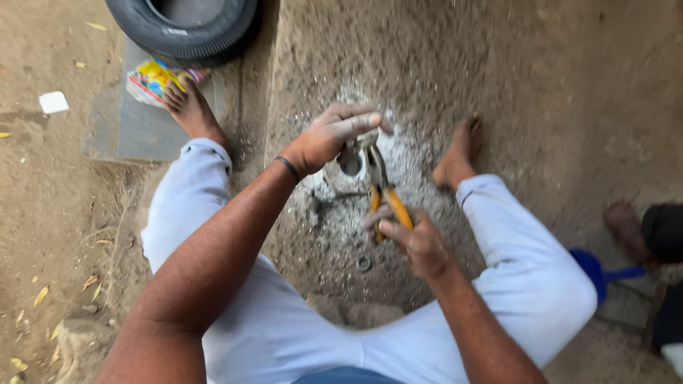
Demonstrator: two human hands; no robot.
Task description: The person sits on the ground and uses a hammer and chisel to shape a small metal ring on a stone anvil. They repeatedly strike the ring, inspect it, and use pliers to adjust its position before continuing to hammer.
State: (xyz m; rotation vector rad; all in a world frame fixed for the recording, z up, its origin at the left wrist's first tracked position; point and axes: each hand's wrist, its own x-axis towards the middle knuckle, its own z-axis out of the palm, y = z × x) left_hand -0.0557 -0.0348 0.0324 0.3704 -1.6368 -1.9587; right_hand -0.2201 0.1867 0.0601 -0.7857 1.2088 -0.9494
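Fingers right hand point(420, 245): clenched on pliers point(384, 195) | left hand point(334, 139): fingers flat together over metal ring part point(346, 171)

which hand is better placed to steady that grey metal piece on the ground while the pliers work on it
Left. The left hand already rests over the metal piece, while the right hand has its grip on the orange-handled pliers.

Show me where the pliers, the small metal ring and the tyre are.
pliers point(395, 206), head view, on an orange handle.
small metal ring point(363, 264), head view, on its rim.
tyre point(213, 32), head view, on the tread.
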